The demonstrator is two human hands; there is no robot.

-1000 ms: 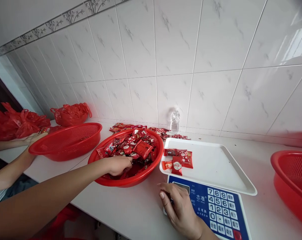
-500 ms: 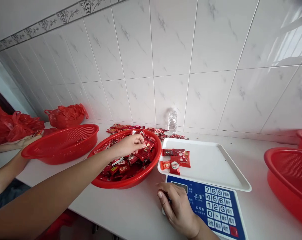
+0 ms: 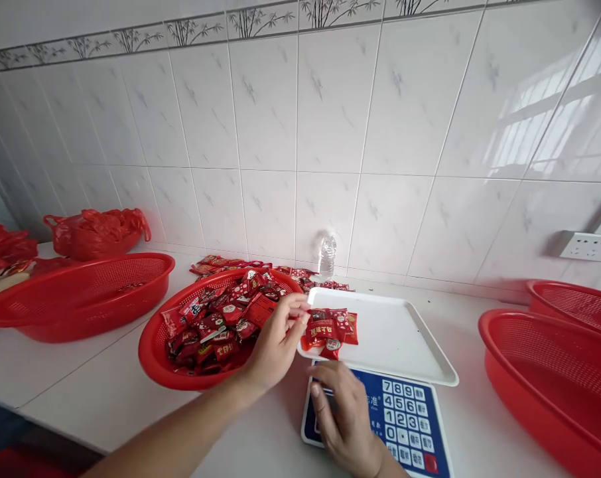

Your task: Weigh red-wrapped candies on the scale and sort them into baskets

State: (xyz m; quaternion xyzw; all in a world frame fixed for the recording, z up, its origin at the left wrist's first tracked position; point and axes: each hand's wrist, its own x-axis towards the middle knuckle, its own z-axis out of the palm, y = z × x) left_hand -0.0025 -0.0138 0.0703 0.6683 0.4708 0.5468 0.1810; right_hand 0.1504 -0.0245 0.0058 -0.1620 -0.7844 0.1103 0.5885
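My left hand [image 3: 276, 342] is at the left rim of the white weighing tray [image 3: 385, 325], its thumb and fingers loosely bent and apart. Just beyond its fingertips, a red snack packet [image 3: 323, 330] lies on top of several others on the tray. My right hand [image 3: 343, 411] hovers or rests over the left part of the blue digital scale [image 3: 422, 425]; which, I cannot tell. Its thumb and forefinger are apart with nothing between them, and it partly hides the display. To the left, a red plastic basket [image 3: 154, 362] holds many small wrapped snacks [image 3: 215, 325].
More red packets [image 3: 221, 262] lie along the wall beside a clear plastic bottle [image 3: 327, 255]. Another red basket [image 3: 76, 312] and red plastic bags [image 3: 94, 232] are at left, with part of a co-worker's arm [image 3: 2, 282]. Red baskets [image 3: 544, 398] stand at right.
My left hand has moved from the basket rightward to the tray's edge. One more red packet now lies on the tray's pile. The view has turned right; my right hand stays at the scale.
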